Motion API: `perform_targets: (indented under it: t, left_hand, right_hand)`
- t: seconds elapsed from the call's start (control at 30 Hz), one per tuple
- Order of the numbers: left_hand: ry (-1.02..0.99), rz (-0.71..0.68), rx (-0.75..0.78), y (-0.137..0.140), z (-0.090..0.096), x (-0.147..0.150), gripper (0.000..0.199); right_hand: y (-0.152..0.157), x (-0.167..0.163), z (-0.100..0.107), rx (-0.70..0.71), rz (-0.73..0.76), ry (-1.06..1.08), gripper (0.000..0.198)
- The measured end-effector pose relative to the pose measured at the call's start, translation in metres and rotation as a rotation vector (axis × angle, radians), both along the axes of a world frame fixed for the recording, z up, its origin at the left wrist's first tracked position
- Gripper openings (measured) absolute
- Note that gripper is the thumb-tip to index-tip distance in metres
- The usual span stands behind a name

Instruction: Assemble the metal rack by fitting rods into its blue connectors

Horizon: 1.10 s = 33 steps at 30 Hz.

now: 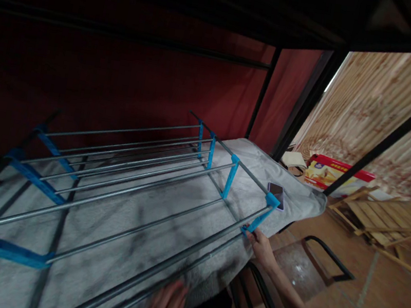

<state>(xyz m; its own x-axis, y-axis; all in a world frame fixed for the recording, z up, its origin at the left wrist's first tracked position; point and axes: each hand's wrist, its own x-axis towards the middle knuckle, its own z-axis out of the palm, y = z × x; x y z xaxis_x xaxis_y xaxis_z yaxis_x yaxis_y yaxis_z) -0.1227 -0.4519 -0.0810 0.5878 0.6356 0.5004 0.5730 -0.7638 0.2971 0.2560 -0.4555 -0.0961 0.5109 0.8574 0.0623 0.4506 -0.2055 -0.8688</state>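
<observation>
Rack (146, 185) of grey rods and blue connectors lies on a bed (308, 197) spread with a grey blanket (255, 161), its rods running left to right and taking up much of the bed's length. At the rack's near right corner, by the bed's near edge, the right hand (261, 246) pinches the lower end of a blue bracket (260, 219) between thumb and fingers. The left hand (165, 306) is low at the bed's near edge, just beside the nearest rod, fingers together; blur makes it impossible to tell whether it grips anything. A phone (276, 195) lies near the bed's right end, just beyond that bracket. Black posts (263, 95) frame the bed, with a red backing (142, 81) along its far edge. Past the right end, a red and yellow box (337, 175) and slatted wood (394, 219) sit on the tiled floor (392, 303) before a patterned curtain (376, 108).
</observation>
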Motion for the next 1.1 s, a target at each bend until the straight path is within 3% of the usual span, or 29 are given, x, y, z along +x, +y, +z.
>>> perform_targets:
  t: [0.07,0.17,0.27,0.73,1.1]
  left_hand:
    - [0.178,-0.104,-0.046,0.015,0.003,0.051,0.046]
    - [0.363,-0.116,-0.233,0.037,0.008,0.12,0.042]
    - [0.443,-0.106,-0.346,0.05,0.01,0.157,0.043]
    - [0.25,-0.13,-0.703,0.057,0.04,0.152,0.041]
    - [0.291,-0.052,-0.655,0.055,0.033,0.149,0.045]
  right_hand:
    - [-0.001,0.0,0.004,-0.002,0.03,-0.003,0.032]
    - [-0.001,-0.002,0.007,0.012,0.041,-0.002,0.03]
    - [-0.001,-0.004,0.006,0.032,0.036,0.0,0.03]
    - [-0.009,-0.007,0.021,-0.047,0.083,-0.028,0.033]
    - [-0.01,-0.012,0.014,-0.031,0.084,-0.02,0.039]
